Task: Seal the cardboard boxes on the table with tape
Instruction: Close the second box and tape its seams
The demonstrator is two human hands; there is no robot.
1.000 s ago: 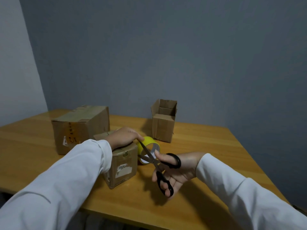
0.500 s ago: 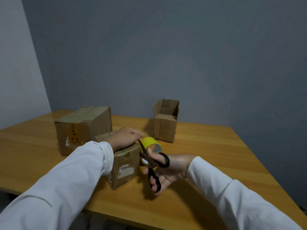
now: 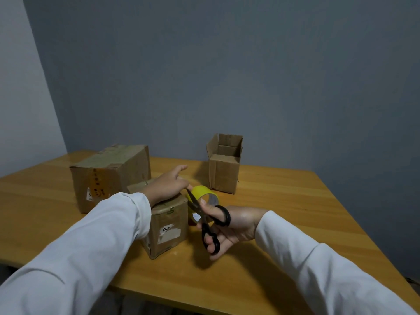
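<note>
A small closed cardboard box (image 3: 168,228) stands near the table's front edge. My left hand (image 3: 167,186) rests on its top, index finger stretched out, the other fingers at the box's right edge by the tape. A yellow tape roll (image 3: 202,196) stands on edge just right of that box. My right hand (image 3: 229,226) grips black-handled scissors (image 3: 210,220), their blades pointing up-left to the tape at the box's top right edge. A larger taped box (image 3: 109,176) sits behind on the left. A small box with open flaps (image 3: 225,164) stands at the back.
The wooden table (image 3: 284,205) runs to a grey wall behind and a white wall on the left. Its front edge is close below my sleeves; its right edge slants off at the right.
The scissor blades have closed at the tape by the box's edge. My left index finger has lifted and straightened. The right hand has barely shifted.
</note>
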